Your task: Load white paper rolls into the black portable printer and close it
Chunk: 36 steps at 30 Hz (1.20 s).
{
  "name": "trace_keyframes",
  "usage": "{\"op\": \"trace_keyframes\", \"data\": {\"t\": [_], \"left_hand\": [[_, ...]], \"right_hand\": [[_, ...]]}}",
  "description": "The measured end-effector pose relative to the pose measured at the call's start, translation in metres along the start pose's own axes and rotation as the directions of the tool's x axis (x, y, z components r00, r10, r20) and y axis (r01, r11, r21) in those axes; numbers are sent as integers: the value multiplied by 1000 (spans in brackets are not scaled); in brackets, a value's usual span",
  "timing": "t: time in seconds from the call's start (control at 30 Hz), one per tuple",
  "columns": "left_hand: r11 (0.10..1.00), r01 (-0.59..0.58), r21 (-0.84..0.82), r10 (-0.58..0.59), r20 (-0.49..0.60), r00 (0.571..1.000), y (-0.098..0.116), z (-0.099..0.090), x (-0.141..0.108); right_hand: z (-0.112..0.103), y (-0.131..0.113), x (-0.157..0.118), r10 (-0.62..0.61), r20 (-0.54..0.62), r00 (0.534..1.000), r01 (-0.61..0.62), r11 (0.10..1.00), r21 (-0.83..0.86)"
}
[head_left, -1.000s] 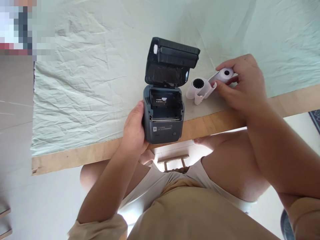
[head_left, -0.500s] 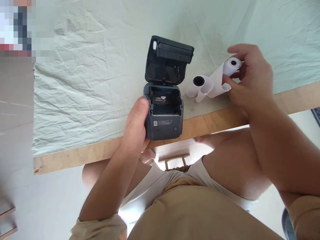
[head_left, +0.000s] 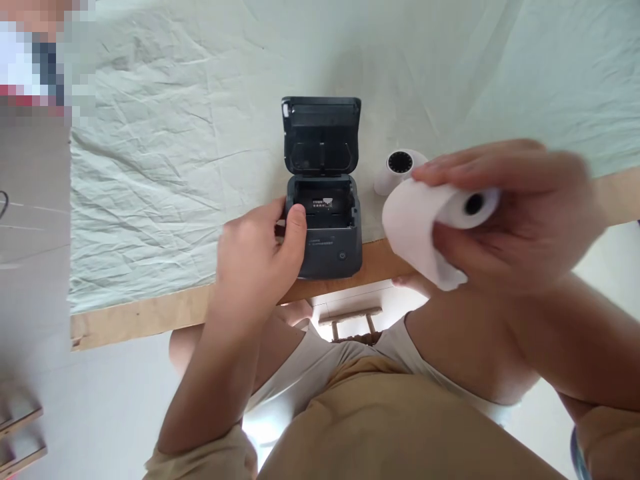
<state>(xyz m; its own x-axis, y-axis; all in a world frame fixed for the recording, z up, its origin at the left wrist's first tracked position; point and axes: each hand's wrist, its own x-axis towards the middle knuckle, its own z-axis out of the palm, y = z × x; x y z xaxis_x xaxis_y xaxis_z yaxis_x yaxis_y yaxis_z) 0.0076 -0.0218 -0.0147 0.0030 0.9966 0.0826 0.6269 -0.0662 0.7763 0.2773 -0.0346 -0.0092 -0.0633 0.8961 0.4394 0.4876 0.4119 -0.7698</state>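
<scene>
A dark grey portable label printer [head_left: 327, 250] sits at the table's front edge. Its lid [head_left: 323, 137] is flipped up, and the paper bay is bare, showing a small printed label inside. My left hand [head_left: 260, 250] grips the printer's left side, thumb on top near the bay. To the right, my right hand [head_left: 530, 207] holds a white paper roll [head_left: 460, 207] in the air, its loose end hanging down toward the left. A second white roll [head_left: 387, 181] with a black core stands on the cloth behind it, partly hidden by the held paper.
A wrinkled pale green cloth [head_left: 200, 133] covers the table, with a wooden strip [head_left: 145, 317] along its front edge. My legs are under the table, by a wooden stool or rack [head_left: 350, 317]. A blurred-out patch is at the top left.
My right hand has lifted the paper roll off the cloth and brought it nearer. The printer has been lowered and levelled, and my left hand has shifted its grip on the printer's side.
</scene>
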Motion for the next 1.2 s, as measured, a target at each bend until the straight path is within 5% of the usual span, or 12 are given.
{"op": "trace_keyframes", "data": {"t": [0.1, 0.27, 0.4, 0.57, 0.67, 0.8, 0.87, 0.97, 1.1, 1.2], "left_hand": [[977, 32, -212, -43, -44, 998, 7, 5, 1], [874, 56, -482, -40, 43, 998, 42, 15, 2], [861, 9, -508, 23, 57, 998, 59, 16, -3], [844, -187, -503, 278, 112, 954, 51, 2, -13], [798, -274, -537, 398, 128, 908, 42, -4, -16], [800, -227, -556, 337, 102, 936, 45, -1, -15], [811, -88, -579, 176, 97, 980, 53, 4, -12], [792, 36, -610, 50, 124, 991, 68, 12, -4], [776, 54, -629, 35, 128, 991, 74, 13, -2], [790, 24, -612, 57, 112, 992, 64, 6, -11]], "right_hand": [[17, -1, -2, -283, -39, 958, 281, 958, -48], [29, -1, 6, -385, -51, 921, 388, 908, 155], [28, -11, 15, -208, 218, 953, 151, 956, 250], [29, -12, 5, -297, 8, 955, 286, 926, 248], [26, -10, -6, -234, 74, 969, 207, 940, 270], [20, -10, -12, -142, 169, 975, 69, 924, 377], [18, -13, -10, -95, 212, 973, -17, 882, 471], [17, -19, -7, -6, 252, 968, -145, 805, 576], [17, -20, -4, 58, 233, 971, -198, 741, 642], [18, -19, -2, 67, 162, 985, -153, 783, 604]]}}
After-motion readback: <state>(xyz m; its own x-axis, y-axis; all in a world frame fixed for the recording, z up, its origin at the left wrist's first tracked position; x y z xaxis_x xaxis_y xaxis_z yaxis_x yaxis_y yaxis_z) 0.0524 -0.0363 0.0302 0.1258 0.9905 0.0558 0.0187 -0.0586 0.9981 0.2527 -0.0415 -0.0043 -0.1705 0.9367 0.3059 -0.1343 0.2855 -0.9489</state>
